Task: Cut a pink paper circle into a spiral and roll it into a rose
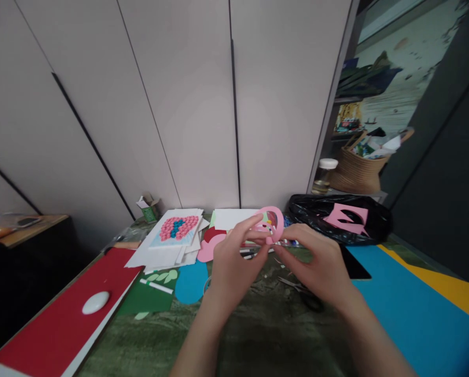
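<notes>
A curled pink paper strip (pixel 280 222) forms a loop above the table, in the middle of the head view. My left hand (pixel 236 259) is closed on its lower end, thumb and fingers pinched together. From the other side, my right hand (pixel 316 262) pinches the same end of the strip, its fingertips nearly meeting those of the left. The exact grip is partly hidden by the fingers. Beneath my right hand lie scissors (pixel 311 301) with dark handles. A pink paper shape (pixel 210 248) and a blue paper shape (pixel 191 283) rest beside my left hand.
White sheets with a pink-and-blue craft picture (pixel 179 230) lie at back left. Red card (pixel 61 314) bears a white mouse (pixel 96 302); a white pen (pixel 155 286) crosses green paper (pixel 145 302). A black bag (pixel 305 207) holds pink scraps (pixel 348 217). Blue card (pixel 407 298) covers the right.
</notes>
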`<state>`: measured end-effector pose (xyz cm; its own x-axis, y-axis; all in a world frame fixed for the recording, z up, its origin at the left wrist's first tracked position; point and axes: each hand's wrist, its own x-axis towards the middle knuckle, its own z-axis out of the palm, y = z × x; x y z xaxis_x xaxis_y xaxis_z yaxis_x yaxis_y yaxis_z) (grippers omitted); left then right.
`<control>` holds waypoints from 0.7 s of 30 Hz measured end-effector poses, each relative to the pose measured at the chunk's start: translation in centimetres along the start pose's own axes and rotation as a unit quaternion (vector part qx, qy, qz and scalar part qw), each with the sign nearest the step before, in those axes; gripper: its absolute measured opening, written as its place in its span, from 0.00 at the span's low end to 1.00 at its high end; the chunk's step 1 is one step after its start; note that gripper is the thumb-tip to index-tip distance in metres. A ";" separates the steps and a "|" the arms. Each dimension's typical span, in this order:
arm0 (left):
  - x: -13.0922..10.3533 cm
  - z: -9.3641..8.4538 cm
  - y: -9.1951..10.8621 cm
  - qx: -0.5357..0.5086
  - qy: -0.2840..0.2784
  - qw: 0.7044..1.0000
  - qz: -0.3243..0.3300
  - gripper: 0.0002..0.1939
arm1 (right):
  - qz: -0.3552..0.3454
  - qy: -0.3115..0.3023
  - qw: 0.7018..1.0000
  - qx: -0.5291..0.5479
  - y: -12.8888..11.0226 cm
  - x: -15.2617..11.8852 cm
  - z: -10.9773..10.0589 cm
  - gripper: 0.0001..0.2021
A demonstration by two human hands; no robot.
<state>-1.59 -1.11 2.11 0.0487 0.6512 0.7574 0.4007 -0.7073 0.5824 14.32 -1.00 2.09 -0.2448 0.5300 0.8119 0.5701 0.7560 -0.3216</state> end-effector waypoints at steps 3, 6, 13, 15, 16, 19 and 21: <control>0.0 -0.1 0.1 -0.020 -0.010 1.000 -0.018 0.25 | 0.000 0.002 1.000 0.016 0.3 -0.1 0.1 0.03; -0.1 -0.1 0.1 -0.018 -0.023 0.999 -0.022 0.26 | -0.012 0.003 0.999 0.035 0.6 -0.1 0.0 0.04; 0.0 -0.3 0.2 -0.015 -0.037 0.999 -0.027 0.28 | -0.039 -0.006 0.998 0.055 0.7 0.0 -0.1 0.09; 0.0 -0.3 0.2 -0.018 -0.037 0.999 -0.028 0.29 | -0.048 -0.012 0.997 0.055 0.8 0.0 0.0 0.11; -0.1 -0.3 0.1 -0.019 -0.036 0.999 -0.029 0.30 | -0.053 -0.015 0.997 0.054 0.8 0.0 0.0 0.11; -0.2 -0.3 0.0 -0.024 -0.035 0.998 -0.037 0.31 | -0.070 -0.024 0.996 0.040 1.0 0.0 -0.1 0.11; -0.3 -0.3 -0.1 -0.028 -0.036 0.998 -0.044 0.32 | -0.079 -0.031 0.996 0.025 1.0 0.1 -0.1 0.11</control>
<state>-1.91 -1.27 1.93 0.0814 0.7287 0.6800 0.3555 -0.6586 0.6632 14.99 -0.20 1.89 -0.3767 0.4240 0.8236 0.4817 0.8491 -0.2168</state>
